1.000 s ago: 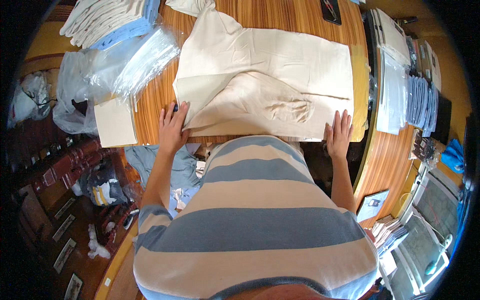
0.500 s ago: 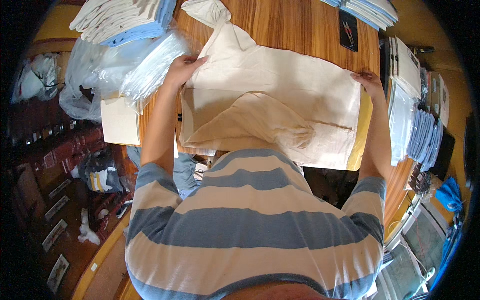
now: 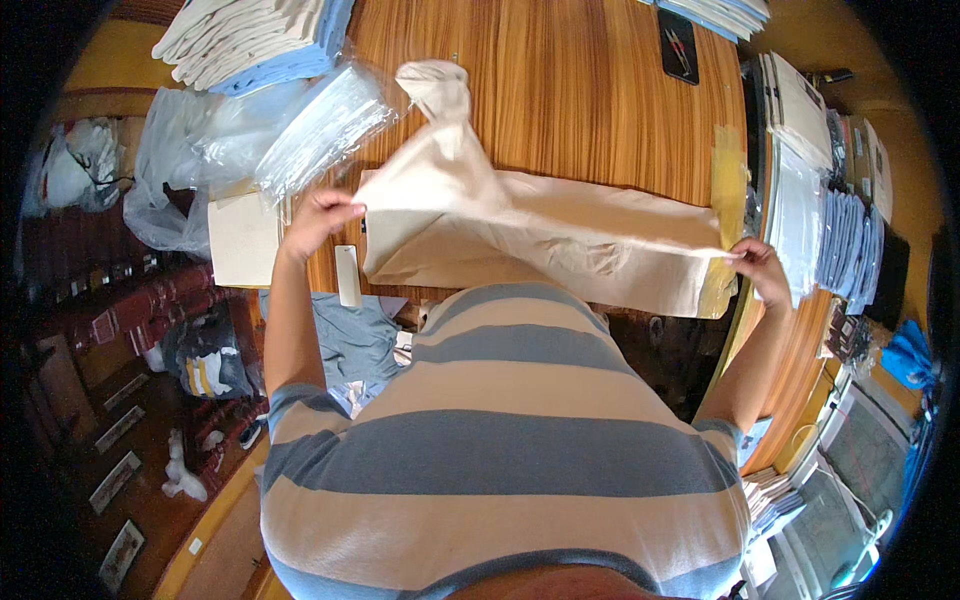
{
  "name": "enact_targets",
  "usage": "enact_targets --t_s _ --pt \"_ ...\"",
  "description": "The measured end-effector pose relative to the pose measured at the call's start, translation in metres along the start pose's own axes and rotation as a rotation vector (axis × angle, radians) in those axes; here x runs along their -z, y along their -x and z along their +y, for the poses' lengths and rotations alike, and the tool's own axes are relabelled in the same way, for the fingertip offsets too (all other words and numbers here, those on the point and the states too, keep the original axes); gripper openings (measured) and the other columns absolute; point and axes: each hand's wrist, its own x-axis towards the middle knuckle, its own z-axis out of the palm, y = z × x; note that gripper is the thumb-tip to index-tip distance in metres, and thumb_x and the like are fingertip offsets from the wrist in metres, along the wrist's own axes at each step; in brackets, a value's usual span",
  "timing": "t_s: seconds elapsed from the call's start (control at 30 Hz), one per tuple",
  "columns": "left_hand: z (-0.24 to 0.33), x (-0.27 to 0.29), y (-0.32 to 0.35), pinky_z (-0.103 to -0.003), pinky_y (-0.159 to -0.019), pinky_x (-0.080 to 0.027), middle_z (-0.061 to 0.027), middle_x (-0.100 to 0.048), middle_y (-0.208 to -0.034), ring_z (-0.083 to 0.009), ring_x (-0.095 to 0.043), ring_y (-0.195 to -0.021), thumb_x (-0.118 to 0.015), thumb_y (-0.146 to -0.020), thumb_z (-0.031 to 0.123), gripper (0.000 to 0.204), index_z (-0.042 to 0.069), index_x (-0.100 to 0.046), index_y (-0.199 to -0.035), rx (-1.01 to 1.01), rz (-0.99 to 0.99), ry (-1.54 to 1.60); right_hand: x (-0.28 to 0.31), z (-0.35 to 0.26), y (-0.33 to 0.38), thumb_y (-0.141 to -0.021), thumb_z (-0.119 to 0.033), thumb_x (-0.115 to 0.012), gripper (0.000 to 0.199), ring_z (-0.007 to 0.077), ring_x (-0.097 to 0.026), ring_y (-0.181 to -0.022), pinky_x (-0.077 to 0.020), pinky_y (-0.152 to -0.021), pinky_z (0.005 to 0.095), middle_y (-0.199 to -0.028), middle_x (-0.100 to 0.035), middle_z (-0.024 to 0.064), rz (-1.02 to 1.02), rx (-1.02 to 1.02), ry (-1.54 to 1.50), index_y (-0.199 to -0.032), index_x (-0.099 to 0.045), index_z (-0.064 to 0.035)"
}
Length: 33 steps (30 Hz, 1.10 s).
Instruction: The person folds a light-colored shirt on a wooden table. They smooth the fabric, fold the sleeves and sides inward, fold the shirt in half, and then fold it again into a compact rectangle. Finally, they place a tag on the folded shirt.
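A cream garment point(image 3: 600, 212) lies partly folded along the near edge of the wooden table point(image 3: 590, 80), with a sleeve point(image 3: 440, 110) stretching away on its left half. At the left end, my left hand point(image 3: 325, 220) pinches a corner of the raised fabric. My right hand point(image 3: 762, 272) pinches the other end of the same lifted edge, over a strip of yellow tape point(image 3: 727, 180). Between the hands the edge is held taut, and beneath it the lower layer rests on the table. The fabric is slightly blurred near the sleeve.
Folded cream and blue clothes point(image 3: 255, 40) are stacked at the far left, beside clear plastic bags point(image 3: 325, 125). A black tray with small snips point(image 3: 680, 48) sits at the far right. Folded blue garments point(image 3: 848, 240) and packets line the right side.
Both hands have drawn the garment's far edge toward my body, folding it over the lower layer. The sleeve has slid nearer, and more wood shows behind the garment.
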Motion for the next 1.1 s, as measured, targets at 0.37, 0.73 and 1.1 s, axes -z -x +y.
enact_targets --t_s 0.37,0.73,1.1 --pt "-0.065 -0.056 0.017 -0.031 -0.060 -0.046 -0.0021 -0.062 -0.068 -0.0107 -0.053 -0.063 -0.080 -0.093 0.021 0.018 0.005 -0.078 -0.100 -0.194 0.177 -0.403 -0.072 0.056 0.024 -0.077 -0.004 -0.080 0.022 0.0347 -0.067 -0.111 -0.0515 -0.100 0.0445 -0.106 -0.075 0.0142 0.282 0.404 0.928 -0.099 -0.078 -0.0047" --pt "-0.041 -0.091 0.024 -0.044 -0.067 -0.053 -0.0138 -0.069 -0.079 -0.0328 -0.068 -0.073 -0.085 -0.087 0.033 0.034 0.006 -0.068 -0.098 -0.236 0.349 -0.609 -0.323 -0.229 -0.250 -0.098 -0.048 -0.073 0.056 0.0220 -0.072 -0.099 -0.0567 -0.092 0.0364 -0.112 -0.077 0.0129 -0.070 0.255 0.502 -0.123 -0.072 0.0027" --pt "-0.093 -0.073 0.033 -0.036 -0.070 -0.053 -0.0068 -0.067 -0.091 -0.0223 -0.062 -0.075 -0.063 -0.104 0.019 0.019 0.004 -0.065 -0.116 -0.394 0.273 -0.193 -0.377 -0.238 0.055 -0.093 -0.012 -0.079 0.025 0.0257 -0.070 -0.096 -0.0559 -0.085 0.0400 -0.109 -0.071 0.0087 -0.803 1.417 0.095 -0.116 -0.071 -0.0067"
